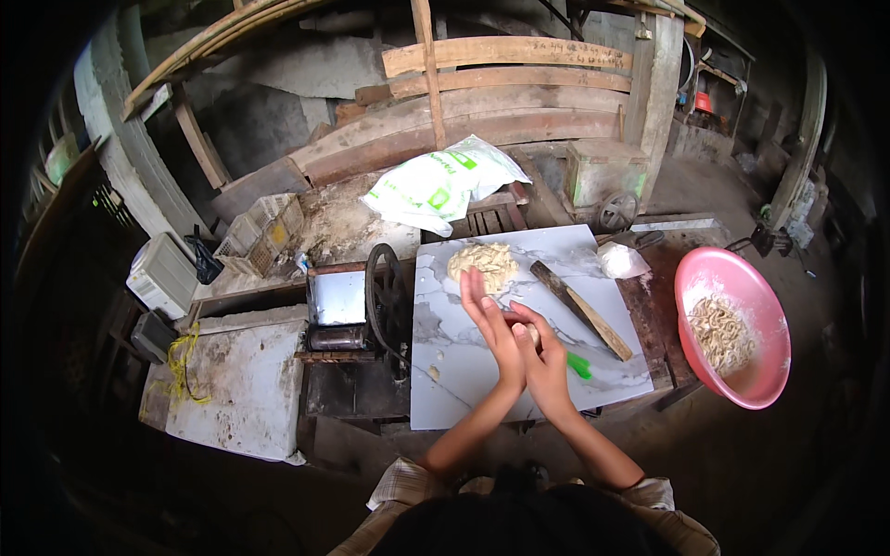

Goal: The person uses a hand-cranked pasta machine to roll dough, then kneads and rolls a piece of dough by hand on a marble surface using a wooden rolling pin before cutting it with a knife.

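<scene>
My left hand [495,330] is raised over a marble-patterned board [440,320], its fingers stretched out and together. Against its palm side, my right hand [545,357] curls round a small pale lump of dough [532,335], of which only a bit shows. The heels of both hands meet. Beyond the left fingertips lies a large mound of pale dough [487,262] on the board. A wooden stick [584,310] rests diagonally to the right of my hands. Next to my right hand is a green object [579,366], partly hidden, perhaps a handle.
Right of the board stands a pink basin [781,347] with dough strips [721,334] inside. A small white bag [622,261] sits at the board's right edge. A hand-wheel roller machine [382,301] stands left. Behind are a large white sack [450,183] and plastic baskets [264,232].
</scene>
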A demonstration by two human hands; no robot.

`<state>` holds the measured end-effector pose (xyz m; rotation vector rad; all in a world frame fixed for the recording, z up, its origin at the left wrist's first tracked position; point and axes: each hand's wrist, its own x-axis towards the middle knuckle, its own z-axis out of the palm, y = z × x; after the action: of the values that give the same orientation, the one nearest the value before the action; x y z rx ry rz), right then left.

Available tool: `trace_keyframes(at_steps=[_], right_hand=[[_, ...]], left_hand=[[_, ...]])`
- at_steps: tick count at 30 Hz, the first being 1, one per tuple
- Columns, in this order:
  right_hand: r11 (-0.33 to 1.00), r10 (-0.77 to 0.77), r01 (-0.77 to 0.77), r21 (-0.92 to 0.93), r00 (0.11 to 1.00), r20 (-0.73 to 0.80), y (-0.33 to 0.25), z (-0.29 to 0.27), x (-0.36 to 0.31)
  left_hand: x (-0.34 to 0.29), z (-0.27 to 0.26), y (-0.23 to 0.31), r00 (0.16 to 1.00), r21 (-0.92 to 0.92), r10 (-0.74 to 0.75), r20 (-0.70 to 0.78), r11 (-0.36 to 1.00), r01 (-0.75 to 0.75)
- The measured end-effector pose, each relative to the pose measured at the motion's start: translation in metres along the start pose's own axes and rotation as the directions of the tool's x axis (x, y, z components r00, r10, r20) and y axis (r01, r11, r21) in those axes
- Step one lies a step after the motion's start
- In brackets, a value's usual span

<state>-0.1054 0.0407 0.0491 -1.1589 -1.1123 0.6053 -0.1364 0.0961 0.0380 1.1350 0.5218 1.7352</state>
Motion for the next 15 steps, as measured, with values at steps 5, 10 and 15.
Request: trace_keyframes(at_steps=[5,10,15], right_hand=[[0.846,0.246,-0.325,0.422,0.941,0.232,0.028,-0.010,0.014],[0.480,0.346,-0.534,0.696,0.844,0.410,0.039,-0.018,0.039],[0.289,0.359,-0.569,0.770,0.810,0.463,0.066,-0.020,0.043]], left_hand=[[0.014,-0.011,0.001,0.984,0.161,0.073,-0.162,0.986,-0.046],[0.026,-0.046,-0.017,0.983,0.078,0.009,-0.181,0.997,0.005],[0.006,-0.055,-0.034,0.928,0.453,0.010,0.373,0.871,-0.192]])
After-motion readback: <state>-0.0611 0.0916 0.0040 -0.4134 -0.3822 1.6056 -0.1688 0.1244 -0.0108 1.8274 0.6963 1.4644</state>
